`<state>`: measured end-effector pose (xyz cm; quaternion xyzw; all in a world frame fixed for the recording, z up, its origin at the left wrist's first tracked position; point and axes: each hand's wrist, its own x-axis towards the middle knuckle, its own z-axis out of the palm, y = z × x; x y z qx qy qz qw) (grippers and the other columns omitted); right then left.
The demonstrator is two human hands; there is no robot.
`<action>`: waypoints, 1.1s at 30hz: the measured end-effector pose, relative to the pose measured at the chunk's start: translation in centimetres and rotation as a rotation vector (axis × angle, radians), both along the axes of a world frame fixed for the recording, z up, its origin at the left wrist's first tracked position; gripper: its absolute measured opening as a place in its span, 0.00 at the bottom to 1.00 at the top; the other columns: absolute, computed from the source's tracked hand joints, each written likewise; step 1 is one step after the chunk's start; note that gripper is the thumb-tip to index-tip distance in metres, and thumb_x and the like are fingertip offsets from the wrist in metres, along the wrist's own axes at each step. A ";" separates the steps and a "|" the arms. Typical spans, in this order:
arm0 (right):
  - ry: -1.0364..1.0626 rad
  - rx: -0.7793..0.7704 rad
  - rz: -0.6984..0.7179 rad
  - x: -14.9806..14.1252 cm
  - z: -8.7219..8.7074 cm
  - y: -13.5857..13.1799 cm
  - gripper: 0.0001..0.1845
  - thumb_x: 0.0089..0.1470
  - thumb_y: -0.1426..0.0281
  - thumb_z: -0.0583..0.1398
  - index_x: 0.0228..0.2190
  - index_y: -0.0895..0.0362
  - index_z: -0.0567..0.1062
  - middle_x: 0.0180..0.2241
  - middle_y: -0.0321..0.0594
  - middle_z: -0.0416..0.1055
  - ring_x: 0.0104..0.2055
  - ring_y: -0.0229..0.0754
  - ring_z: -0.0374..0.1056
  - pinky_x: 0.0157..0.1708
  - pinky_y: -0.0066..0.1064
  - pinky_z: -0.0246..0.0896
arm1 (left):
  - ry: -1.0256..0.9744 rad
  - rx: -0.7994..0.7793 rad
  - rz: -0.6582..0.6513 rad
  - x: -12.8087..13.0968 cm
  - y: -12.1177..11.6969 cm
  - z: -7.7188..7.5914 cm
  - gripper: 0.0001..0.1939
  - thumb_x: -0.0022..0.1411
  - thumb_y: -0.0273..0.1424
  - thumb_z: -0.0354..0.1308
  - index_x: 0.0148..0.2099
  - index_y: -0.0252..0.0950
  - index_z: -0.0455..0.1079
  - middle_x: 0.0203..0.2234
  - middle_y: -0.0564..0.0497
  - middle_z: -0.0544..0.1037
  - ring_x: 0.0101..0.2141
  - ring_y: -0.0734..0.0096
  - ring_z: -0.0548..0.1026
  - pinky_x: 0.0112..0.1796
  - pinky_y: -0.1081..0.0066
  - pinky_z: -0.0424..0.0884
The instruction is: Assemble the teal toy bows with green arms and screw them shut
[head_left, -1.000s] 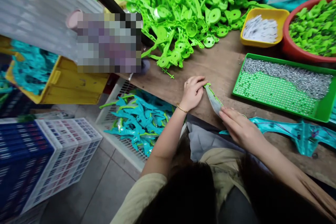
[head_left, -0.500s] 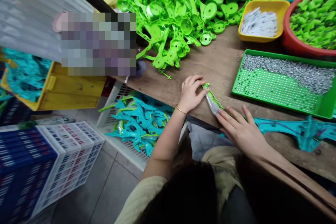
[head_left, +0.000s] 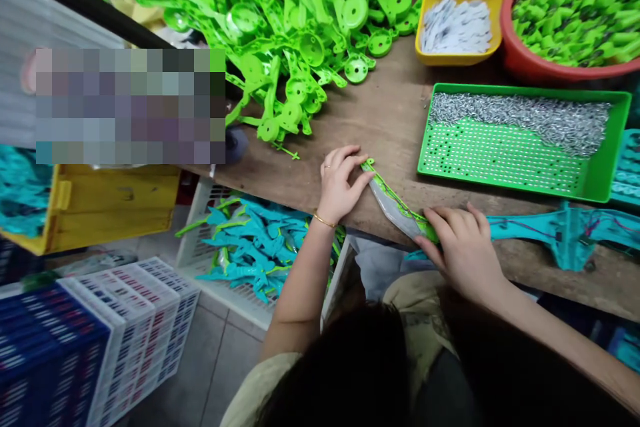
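A long, narrow green plastic part with a clear, blade-shaped piece (head_left: 395, 209) along its side lies at the table's front edge between my hands. My left hand (head_left: 343, 180) holds its far tip between thumb and fingers. At the other end, my right hand (head_left: 463, 247) has its thumb and fingers closed around the green part, hiding that end. Just right of my right hand, a teal plastic shell (head_left: 565, 233) with thin dark wires rests on the wood.
A big heap of green plastic parts (head_left: 300, 33) covers the table's back left. A green tray of small metal pieces (head_left: 510, 177), a yellow bowl of white strips (head_left: 425, 57) and a red tub (head_left: 510, 20) stand right. Below left sits a white crate (head_left: 193, 240) of teal parts.
The view has shifted to the right. My right hand has gone from lying flattened over the part's near end to gripping it between thumb and fingers; more of the clear piece shows.
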<state>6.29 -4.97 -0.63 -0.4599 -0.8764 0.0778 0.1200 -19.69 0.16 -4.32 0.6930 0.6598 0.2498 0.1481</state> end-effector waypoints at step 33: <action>0.165 -0.043 0.074 2.7 0.0 1.7 0.07 0.62 0.68 0.55 0.36 0.56 0.73 0.39 0.43 0.75 0.40 0.45 0.68 0.41 0.37 0.60 | -0.046 0.171 0.096 0.2 0.7 -0.9 0.14 0.67 0.43 0.55 0.42 0.39 0.75 0.43 0.47 0.79 0.47 0.63 0.74 0.52 0.58 0.68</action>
